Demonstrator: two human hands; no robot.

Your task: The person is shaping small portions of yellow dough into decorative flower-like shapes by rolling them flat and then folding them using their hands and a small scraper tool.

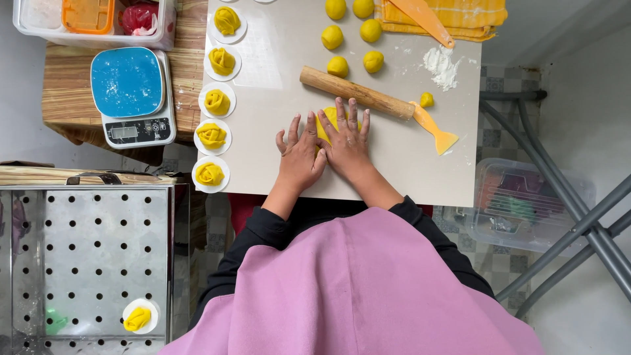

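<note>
Neither hand closes a grip: the left hand [301, 156] and the right hand [348, 143] lie flat, fingers spread, side by side and touching, pressing down on a piece of yellow dough [328, 121] that shows only between and above the fingers, near the front middle of the white bench [407, 164].

At far left a perforated steel steamer tray [92, 263] holds one shaped yellow bun [138, 319] on a round paper. Above it a kitchen scale [131, 95] with a blue top sits on a wooden stool [66, 98], and a clear plastic box [92, 20] stands behind the scale. Along the bench's left edge runs a column of shaped buns on paper rounds [215, 102], five in all.

Just beyond the fingertips a wooden rolling pin [355, 92] lies slantwise, near the dough but not touching it as far as can be seen. Behind it six yellow dough balls [351, 36] sit loosely grouped. To the right of the pin's end lies an orange scraper [434, 128], with a small dough scrap [426, 99] just above it and a heap of white flour [440, 66] further back. A yellow folded cloth [460, 16] with a second orange scraper [427, 20] on it rests at the back right corner. On the floor to the right stands a clear bin [526, 204].
</note>
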